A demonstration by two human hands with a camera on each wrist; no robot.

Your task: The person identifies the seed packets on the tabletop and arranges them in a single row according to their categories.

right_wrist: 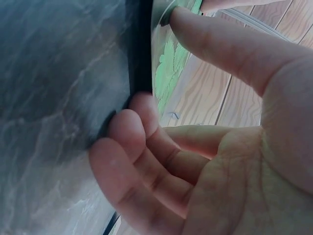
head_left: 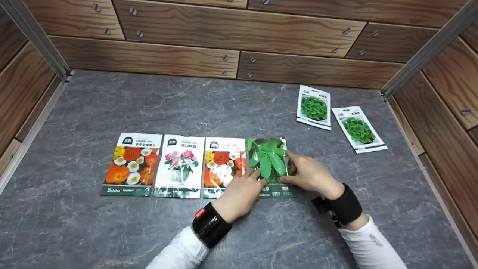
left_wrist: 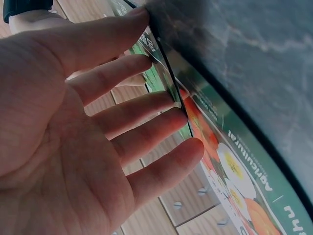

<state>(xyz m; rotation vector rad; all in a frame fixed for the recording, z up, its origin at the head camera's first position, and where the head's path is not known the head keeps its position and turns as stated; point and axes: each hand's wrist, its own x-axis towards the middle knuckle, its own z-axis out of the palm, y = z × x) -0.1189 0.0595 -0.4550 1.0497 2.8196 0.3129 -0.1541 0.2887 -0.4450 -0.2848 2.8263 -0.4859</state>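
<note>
In the head view, a packet with a green leaf picture (head_left: 267, 158) lies at the right end of a row. My left hand (head_left: 239, 192) reaches over the seam between it and a poppy seed packet (head_left: 222, 158), fingertips touching down there. The left wrist view shows those fingers (left_wrist: 156, 125) spread and nearly straight along the packets. My right hand (head_left: 313, 175) is at the leaf packet's right edge. In the right wrist view its thumb rests on the packet (right_wrist: 168, 63), while the other fingers (right_wrist: 127, 132) bend loosely against the edge and the tabletop.
Leftward in the row lie a packet with pink flowers (head_left: 179, 166) and another poppy packet (head_left: 130, 164). Two white packets picturing leafy green plants, one upright (head_left: 313, 107) and one tilted (head_left: 359, 129), lie at the back right. Wood-patterned walls (head_left: 239, 30) enclose the grey marbled table (head_left: 168, 101).
</note>
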